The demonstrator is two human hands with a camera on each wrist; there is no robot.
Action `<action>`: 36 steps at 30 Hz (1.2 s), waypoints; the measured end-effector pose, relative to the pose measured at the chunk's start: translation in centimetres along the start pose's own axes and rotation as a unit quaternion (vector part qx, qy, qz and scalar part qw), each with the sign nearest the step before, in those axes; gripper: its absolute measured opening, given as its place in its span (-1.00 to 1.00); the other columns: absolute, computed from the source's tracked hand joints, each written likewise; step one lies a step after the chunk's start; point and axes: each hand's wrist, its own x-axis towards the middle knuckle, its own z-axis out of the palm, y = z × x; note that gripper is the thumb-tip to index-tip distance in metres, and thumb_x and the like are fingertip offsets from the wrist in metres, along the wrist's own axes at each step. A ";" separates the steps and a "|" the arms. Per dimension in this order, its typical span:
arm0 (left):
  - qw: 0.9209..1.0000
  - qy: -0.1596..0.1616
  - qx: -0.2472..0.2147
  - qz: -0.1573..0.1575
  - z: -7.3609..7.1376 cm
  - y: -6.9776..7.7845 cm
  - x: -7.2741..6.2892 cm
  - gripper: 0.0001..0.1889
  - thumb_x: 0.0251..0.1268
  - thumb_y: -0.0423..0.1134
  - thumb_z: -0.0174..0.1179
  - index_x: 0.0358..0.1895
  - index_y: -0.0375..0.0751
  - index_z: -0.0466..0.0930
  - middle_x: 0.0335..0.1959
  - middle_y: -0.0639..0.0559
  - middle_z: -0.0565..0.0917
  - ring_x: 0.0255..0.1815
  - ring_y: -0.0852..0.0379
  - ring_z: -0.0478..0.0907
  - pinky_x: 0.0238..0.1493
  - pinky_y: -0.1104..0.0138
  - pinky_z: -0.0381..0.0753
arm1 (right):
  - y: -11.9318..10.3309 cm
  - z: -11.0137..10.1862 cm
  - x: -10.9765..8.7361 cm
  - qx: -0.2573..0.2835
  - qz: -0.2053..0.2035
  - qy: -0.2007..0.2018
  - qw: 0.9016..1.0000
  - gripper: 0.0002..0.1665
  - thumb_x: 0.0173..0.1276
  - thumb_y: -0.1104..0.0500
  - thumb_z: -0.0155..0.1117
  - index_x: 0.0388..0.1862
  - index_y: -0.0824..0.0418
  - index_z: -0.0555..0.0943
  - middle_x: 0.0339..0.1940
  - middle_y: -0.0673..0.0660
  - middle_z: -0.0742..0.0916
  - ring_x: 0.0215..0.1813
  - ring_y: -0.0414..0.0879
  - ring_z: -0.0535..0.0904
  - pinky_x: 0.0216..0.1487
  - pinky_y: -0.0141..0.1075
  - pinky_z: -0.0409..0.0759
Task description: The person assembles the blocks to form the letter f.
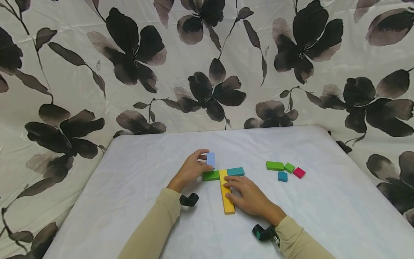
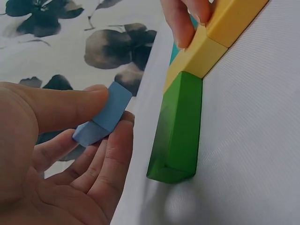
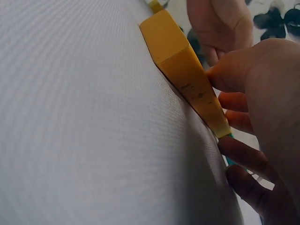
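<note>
My left hand (image 1: 191, 167) pinches a light blue block (image 1: 211, 160) between thumb and fingers, held above the row of blocks; it also shows as a blue block (image 2: 112, 107) in the left wrist view. Below it on the table lies a green block (image 1: 211, 176), which meets the upper end of a yellow strip (image 1: 227, 194). Two yellow pieces end to end make up this strip. A teal block (image 1: 235, 171) adjoins its other side. My right hand (image 1: 250, 196) rests its fingertips on the yellow strip, thumb against it in the right wrist view.
To the right, a loose group lies on the white-covered table (image 1: 145, 154): a long green block (image 1: 275, 166), a small green block (image 1: 289, 167), a red block (image 1: 299, 172) and a blue block (image 1: 283, 176). A floral cloth (image 1: 252, 90) hangs behind the table.
</note>
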 end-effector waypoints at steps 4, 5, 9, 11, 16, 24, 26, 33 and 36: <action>1.000 -0.012 -0.005 0.007 0.1 0.4 0.3 -0.32 0.22 -0.21 0.40 0.43 0.08 0.38 0.24 -0.04 0.54 0.06 0.00 0.56 0.15 0.07 0.55 | 0.1 0.1 0.1 -0.001 -0.003 0.002 1.000 -0.57 0.46 -0.06 0.28 0.25 -0.01 0.64 0.40 -0.13 0.52 0.43 -0.08 0.36 0.39 0.01 0.35; 1.000 -0.012 -0.004 0.006 0.2 0.5 0.4 -0.32 0.23 -0.22 0.40 0.43 0.08 0.38 0.24 -0.04 0.54 0.07 -0.01 0.56 0.15 0.07 0.55 | 0.1 0.1 0.1 -0.001 -0.004 0.002 1.000 -0.57 0.45 -0.06 0.29 0.24 -0.01 0.64 0.40 -0.13 0.52 0.43 -0.08 0.36 0.39 0.00 0.35; 1.000 -0.010 0.010 0.002 0.7 0.9 0.9 -0.34 0.24 -0.22 0.40 0.42 0.10 0.40 0.23 -0.03 0.54 0.09 -0.01 0.55 0.14 0.08 0.56 | 0.2 0.1 0.1 0.002 -0.010 0.004 1.000 -0.58 0.45 -0.05 0.29 0.23 0.00 0.65 0.40 -0.12 0.52 0.42 -0.09 0.37 0.38 -0.01 0.37; 1.000 -0.010 0.019 0.002 0.9 1.1 1.1 -0.34 0.24 -0.22 0.40 0.41 0.09 0.40 0.22 -0.03 0.55 0.09 -0.01 0.55 0.14 0.08 0.57 | 0.2 0.1 0.1 0.003 -0.014 0.007 1.000 -0.58 0.45 -0.05 0.29 0.23 0.01 0.65 0.39 -0.12 0.53 0.41 -0.10 0.38 0.37 -0.02 0.38; 0.999 -0.009 0.042 0.004 1.2 1.4 1.4 -0.38 0.29 -0.24 0.37 0.40 0.07 0.41 0.22 -0.05 0.55 0.11 -0.02 0.54 0.14 0.10 0.57 | 0.3 0.0 0.2 0.006 -0.021 0.010 1.000 -0.58 0.44 -0.04 0.30 0.22 0.03 0.65 0.38 -0.11 0.53 0.40 -0.11 0.39 0.37 -0.04 0.39; 0.998 -0.015 0.058 0.012 1.6 1.8 1.3 -0.44 0.34 -0.24 0.32 0.39 0.03 0.42 0.23 -0.07 0.55 0.12 -0.04 0.53 0.17 0.07 0.55 | 0.5 0.2 0.2 0.009 -0.024 0.011 1.000 -0.58 0.44 -0.03 0.30 0.22 0.03 0.66 0.38 -0.11 0.54 0.40 -0.12 0.39 0.37 -0.05 0.39; 0.998 -0.017 0.055 0.013 1.8 1.9 1.3 -0.44 0.34 -0.25 0.32 0.39 0.03 0.43 0.23 -0.07 0.56 0.11 -0.03 0.54 0.16 0.08 0.55 | 0.5 0.2 0.2 0.010 -0.023 0.011 1.000 -0.59 0.44 -0.03 0.30 0.22 0.03 0.66 0.38 -0.11 0.54 0.40 -0.12 0.39 0.37 -0.05 0.39; 0.999 -0.022 0.037 0.013 2.2 1.6 1.7 -0.46 0.35 -0.27 0.30 0.37 0.00 0.45 0.19 -0.09 0.57 0.03 0.01 0.57 0.07 0.14 0.60 | 0.4 0.1 0.2 0.012 -0.017 0.009 1.000 -0.58 0.43 -0.03 0.32 0.22 0.02 0.66 0.38 -0.12 0.54 0.39 -0.12 0.39 0.37 -0.04 0.39; 0.999 -0.022 0.028 0.020 2.4 1.5 1.8 -0.50 0.37 -0.29 0.28 0.36 -0.03 0.46 0.17 -0.11 0.57 -0.03 0.02 0.59 0.01 0.18 0.64 | 0.3 0.1 0.2 0.012 -0.015 0.006 1.000 -0.58 0.43 -0.02 0.32 0.22 0.02 0.66 0.38 -0.11 0.54 0.39 -0.12 0.39 0.37 -0.04 0.39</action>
